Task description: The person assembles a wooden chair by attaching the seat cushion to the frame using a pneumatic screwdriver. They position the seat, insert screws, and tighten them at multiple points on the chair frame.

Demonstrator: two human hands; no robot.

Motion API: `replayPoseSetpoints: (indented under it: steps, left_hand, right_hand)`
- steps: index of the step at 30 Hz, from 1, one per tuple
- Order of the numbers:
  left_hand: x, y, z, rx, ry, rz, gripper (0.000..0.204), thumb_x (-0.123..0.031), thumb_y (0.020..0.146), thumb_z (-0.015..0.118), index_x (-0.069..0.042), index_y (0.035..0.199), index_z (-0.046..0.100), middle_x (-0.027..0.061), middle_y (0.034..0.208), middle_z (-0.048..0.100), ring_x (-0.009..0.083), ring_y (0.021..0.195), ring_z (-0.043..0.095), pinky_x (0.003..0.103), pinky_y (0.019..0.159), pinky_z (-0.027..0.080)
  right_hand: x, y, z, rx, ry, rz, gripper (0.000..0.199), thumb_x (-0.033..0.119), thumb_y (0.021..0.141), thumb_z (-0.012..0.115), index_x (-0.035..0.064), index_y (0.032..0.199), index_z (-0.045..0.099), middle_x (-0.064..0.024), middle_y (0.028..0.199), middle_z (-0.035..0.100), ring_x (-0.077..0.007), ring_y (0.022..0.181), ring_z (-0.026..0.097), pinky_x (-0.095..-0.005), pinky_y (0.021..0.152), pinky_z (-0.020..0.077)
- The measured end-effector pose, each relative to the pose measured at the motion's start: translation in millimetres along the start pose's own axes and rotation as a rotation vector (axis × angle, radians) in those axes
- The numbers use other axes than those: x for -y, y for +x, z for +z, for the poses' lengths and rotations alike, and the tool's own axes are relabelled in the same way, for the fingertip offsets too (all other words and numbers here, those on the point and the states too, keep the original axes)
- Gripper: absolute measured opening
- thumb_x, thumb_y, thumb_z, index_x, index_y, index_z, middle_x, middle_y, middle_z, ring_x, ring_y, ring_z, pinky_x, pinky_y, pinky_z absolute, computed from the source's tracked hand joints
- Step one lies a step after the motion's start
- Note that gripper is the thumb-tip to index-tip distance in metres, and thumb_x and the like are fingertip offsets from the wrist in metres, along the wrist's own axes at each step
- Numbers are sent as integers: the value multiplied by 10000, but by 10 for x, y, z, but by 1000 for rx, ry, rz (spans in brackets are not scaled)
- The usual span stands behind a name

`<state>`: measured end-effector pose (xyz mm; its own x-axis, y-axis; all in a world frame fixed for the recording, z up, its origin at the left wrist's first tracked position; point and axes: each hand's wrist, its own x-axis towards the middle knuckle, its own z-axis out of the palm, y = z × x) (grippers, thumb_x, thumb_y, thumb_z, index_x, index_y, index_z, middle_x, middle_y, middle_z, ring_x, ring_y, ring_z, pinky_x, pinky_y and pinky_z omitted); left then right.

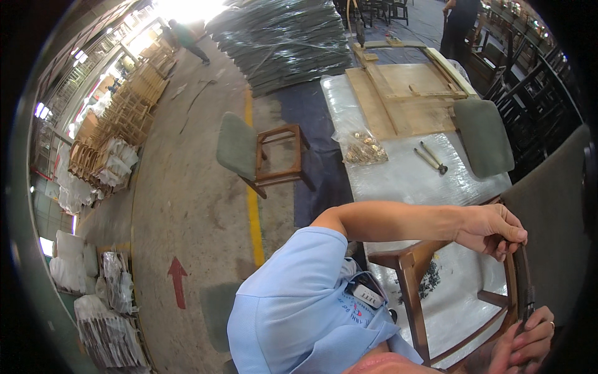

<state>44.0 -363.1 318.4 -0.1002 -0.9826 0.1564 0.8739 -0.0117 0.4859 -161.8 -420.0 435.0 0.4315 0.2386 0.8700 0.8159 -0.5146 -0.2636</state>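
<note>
One thin, dark strip (524,274) is by the far right edge, beside one brown wooden chair frame (409,277). The left hand (496,232) has its thumb and fingers pinched on the strip's top end. The right hand (529,341), with one ring, is curled around the low end. What the strip is made of, I cannot tell. One big, dark grey padded piece (554,209) is just right of them.

The chair frame is at one desk (383,184) covered in shiny, clear plastic. On the desk are one heap of tiny black bits (428,280), one pair of pliers (431,158), one clear bag of small gold-coloured parts (363,149), one grey-green rounded pad (483,138) and one flat, light wood board (389,103).

Left of the desk, one brown chair with a grey-green back (278,156) stands on the floor. Two other people (461,28) are farther off.
</note>
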Motion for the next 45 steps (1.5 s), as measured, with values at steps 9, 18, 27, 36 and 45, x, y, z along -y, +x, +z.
replayPoseSetpoints:
  steps: [9, 18, 27, 36, 45]
  left_hand:
    - [-513, -251, -252, -58, 50, 105, 196, -222, 877, 759, -60, 883, 649, 39, 736, 649, 86, 570, 582, 306, 621, 556]
    - [-775, -368, -689, -132, 141, 91, 253, -263, 886, 755, -93, 758, 618, 13, 673, 611, 85, 568, 533, 257, 539, 471]
    - [-561, -441, -990, -228, 69, 67, 265, -272, 894, 751, -100, 740, 619, -7, 655, 596, 61, 544, 463, 226, 516, 367]
    - [-440, -417, -1129, -283, 10, 80, 232, -246, 899, 743, -96, 767, 625, -12, 667, 592, 49, 560, 459, 221, 517, 354]
    - [-439, -495, -1126, -290, 13, 139, 236, -230, 909, 732, -84, 760, 622, 4, 665, 586, 60, 563, 442, 222, 514, 332]
  right_hand:
    - [-482, 328, 421, -10, 20, -102, 291, 114, 844, 473, 106, 1129, 420, -40, 679, 431, -182, 576, 443, -432, 585, 464]
    - [-938, 153, 584, -113, 81, -48, 354, 36, 861, 574, 104, 1153, 385, -39, 737, 438, -180, 610, 451, -423, 594, 463]
    - [-1417, -213, 698, -403, 336, -106, 278, 168, 935, 547, 88, 1173, 426, -40, 738, 466, -177, 642, 484, -397, 613, 450]
    - [-1397, -404, 779, -486, 330, 11, 252, 169, 935, 507, 115, 1169, 432, -64, 786, 481, -254, 806, 520, -545, 898, 413]
    - [-1400, -625, 638, -591, 479, 218, 309, 292, 886, 508, 145, 1153, 458, -24, 790, 415, -208, 837, 438, -570, 1044, 291]
